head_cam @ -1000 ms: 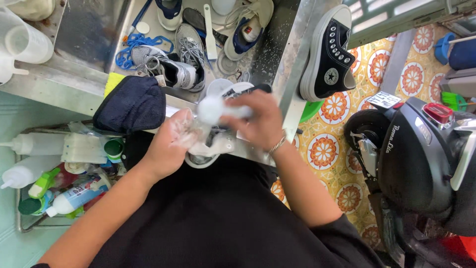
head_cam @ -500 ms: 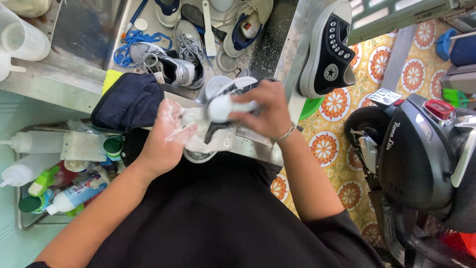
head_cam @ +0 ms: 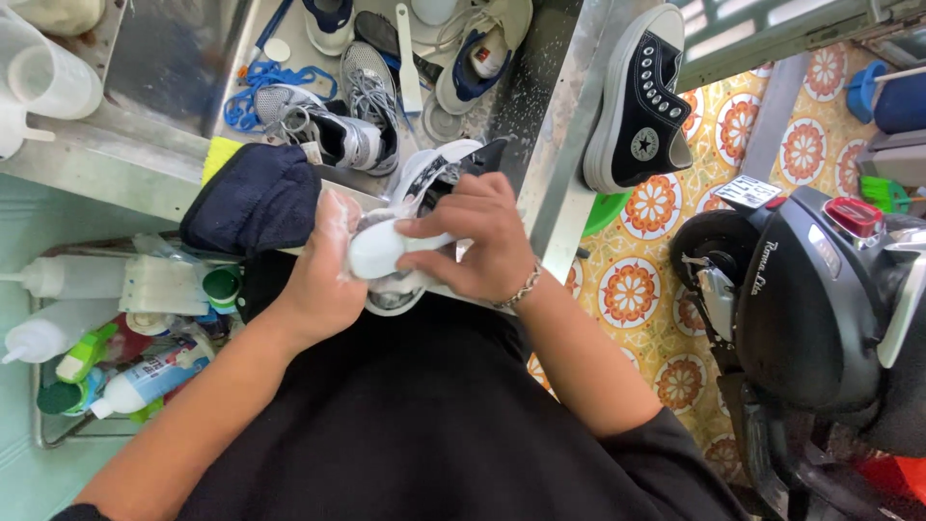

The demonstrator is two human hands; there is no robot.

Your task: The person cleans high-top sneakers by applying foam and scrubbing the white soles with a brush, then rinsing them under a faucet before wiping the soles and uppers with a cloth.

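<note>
Both hands meet over the front lip of the metal sink (head_cam: 540,183). Soapy and foam-flecked, the left hand (head_cam: 323,275) cups a white-and-black shoe (head_cam: 439,174) from its nine o'clock side, fingers wrapped under the sole. At three o'clock of it, the right hand (head_cam: 473,236), with a silver bracelet (head_cam: 521,289) on the wrist, is clenched around the handle of a white brush (head_cam: 376,249).

Half a second ago the brush head sat higher, toward twelve o'clock and nearer the shoe's toe; now it has slid down to about seven o'clock, close against the left palm, and the shoe has tipped so its black tongue points away. That reads as one scrubbing stroke drawn toward the body, so the scrubbing looks to be mid-course rather than finished.

At nine o'clock of the hands a dark blue cloth (head_cam: 256,198) lies on the sink edge; at twelve o'clock grey running shoes (head_cam: 333,130) sit in the basin; at two o'clock a black high-top shoe (head_cam: 641,96) leans on the sink's outer wall.
</note>
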